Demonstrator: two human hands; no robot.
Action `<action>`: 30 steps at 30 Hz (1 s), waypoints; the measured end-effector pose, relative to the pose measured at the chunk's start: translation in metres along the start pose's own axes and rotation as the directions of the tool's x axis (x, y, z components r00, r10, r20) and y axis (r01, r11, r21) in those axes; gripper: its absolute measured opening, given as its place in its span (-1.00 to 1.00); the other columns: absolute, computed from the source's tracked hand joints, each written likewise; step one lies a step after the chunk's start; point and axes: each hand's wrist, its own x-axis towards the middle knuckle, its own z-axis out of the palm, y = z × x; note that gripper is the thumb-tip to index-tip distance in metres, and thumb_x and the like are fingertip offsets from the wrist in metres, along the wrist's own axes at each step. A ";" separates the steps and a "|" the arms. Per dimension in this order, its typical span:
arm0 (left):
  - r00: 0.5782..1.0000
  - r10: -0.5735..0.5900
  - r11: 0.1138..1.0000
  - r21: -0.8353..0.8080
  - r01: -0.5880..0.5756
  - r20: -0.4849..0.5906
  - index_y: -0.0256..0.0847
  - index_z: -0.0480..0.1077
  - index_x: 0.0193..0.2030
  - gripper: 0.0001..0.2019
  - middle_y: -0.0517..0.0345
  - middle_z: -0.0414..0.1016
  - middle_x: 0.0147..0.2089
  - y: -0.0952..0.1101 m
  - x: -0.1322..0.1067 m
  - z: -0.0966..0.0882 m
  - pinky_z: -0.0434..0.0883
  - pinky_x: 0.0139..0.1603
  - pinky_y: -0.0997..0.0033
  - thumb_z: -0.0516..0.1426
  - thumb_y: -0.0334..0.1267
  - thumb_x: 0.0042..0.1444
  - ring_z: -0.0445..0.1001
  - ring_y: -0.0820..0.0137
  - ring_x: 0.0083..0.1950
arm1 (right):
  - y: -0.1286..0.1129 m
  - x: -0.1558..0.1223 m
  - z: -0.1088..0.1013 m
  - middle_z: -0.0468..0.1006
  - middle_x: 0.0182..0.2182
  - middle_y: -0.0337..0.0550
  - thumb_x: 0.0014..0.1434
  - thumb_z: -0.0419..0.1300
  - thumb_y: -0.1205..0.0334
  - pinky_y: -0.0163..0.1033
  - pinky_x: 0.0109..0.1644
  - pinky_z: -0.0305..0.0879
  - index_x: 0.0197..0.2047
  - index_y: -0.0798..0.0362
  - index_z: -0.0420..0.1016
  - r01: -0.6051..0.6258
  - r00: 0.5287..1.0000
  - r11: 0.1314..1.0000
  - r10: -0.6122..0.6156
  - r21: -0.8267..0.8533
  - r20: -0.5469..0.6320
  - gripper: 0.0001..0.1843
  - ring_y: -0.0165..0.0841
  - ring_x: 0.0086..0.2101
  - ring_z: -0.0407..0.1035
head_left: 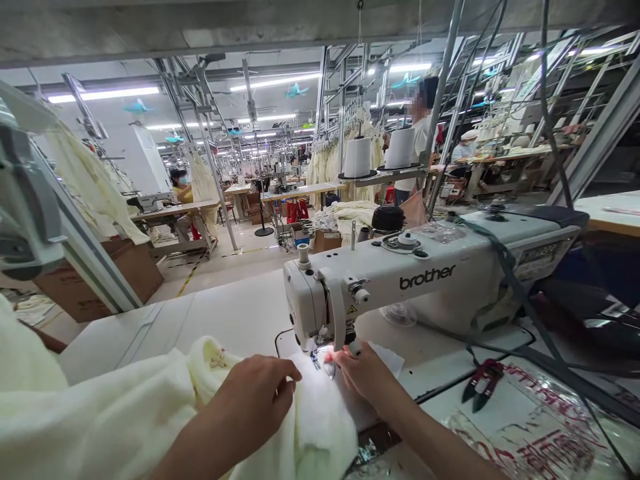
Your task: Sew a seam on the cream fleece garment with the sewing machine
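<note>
A white Brother sewing machine point(425, 277) stands on a white table point(235, 313). Cream fleece fabric point(125, 413) lies across the table's near side and runs under the needle point(316, 357), where a lamp lights it. My left hand point(255, 400) rests on the fabric just left of the needle, fingers curled and pinching a fold. My right hand point(363, 373) presses the fabric flat just right of the presser foot, fingertips close to the needle.
Red-handled thread snips point(481, 383) lie on the table right of the machine. Two white thread cones point(380, 152) stand behind it. Cardboard boxes point(100, 273) sit at left. Other workers stand and sit at tables farther back, among hanging cream garments.
</note>
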 end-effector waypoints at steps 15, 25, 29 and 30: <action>0.850 0.359 0.907 -0.073 -0.416 -0.384 -0.16 0.39 -0.18 -0.82 0.10 0.52 -0.25 0.014 0.030 0.075 0.46 -0.17 0.41 -0.01 -0.41 0.22 0.50 0.35 -0.22 | 0.001 -0.074 -0.078 0.45 -0.47 -0.23 0.22 -0.06 0.27 -0.29 -0.36 0.20 -0.40 0.02 0.35 0.269 0.962 0.766 -0.243 -0.585 0.124 -0.77 -0.33 -0.42 0.35; 0.877 0.211 0.907 -0.248 -0.340 -0.431 -0.15 0.39 -0.37 -0.88 0.23 0.46 -0.36 0.020 0.026 0.056 0.41 -0.45 0.66 0.05 -0.37 0.14 0.41 0.56 -0.46 | 0.046 -0.061 -0.182 0.56 -0.31 -0.05 -0.09 -0.04 0.68 -0.12 -0.10 0.22 -0.29 0.12 0.47 0.188 0.637 -0.086 -0.747 -0.978 0.188 -0.59 -0.17 -0.17 0.39; 0.914 0.168 0.921 -0.272 -0.279 -0.368 -0.16 0.40 -0.38 -0.88 0.23 0.47 -0.34 0.021 0.024 0.056 0.41 -0.43 0.64 0.06 -0.36 0.13 0.42 0.55 -0.43 | 0.006 -0.075 -0.132 0.48 -0.38 -0.04 -0.04 -0.08 0.67 -0.12 -0.10 0.16 -0.27 0.15 0.42 0.387 0.589 0.040 -0.779 -0.921 0.213 -0.61 -0.20 -0.28 0.34; 0.921 0.162 0.922 -0.278 -0.270 -0.355 -0.16 0.40 -0.37 -0.88 0.23 0.47 -0.34 0.022 0.024 0.055 0.41 -0.42 0.64 0.05 -0.35 0.14 0.43 0.55 -0.41 | -0.003 -0.079 -0.118 0.46 -0.41 -0.09 -0.08 -0.09 0.67 -0.14 -0.13 0.17 -0.26 0.13 0.40 0.458 0.604 0.078 -0.758 -0.886 0.246 -0.59 -0.23 -0.33 0.32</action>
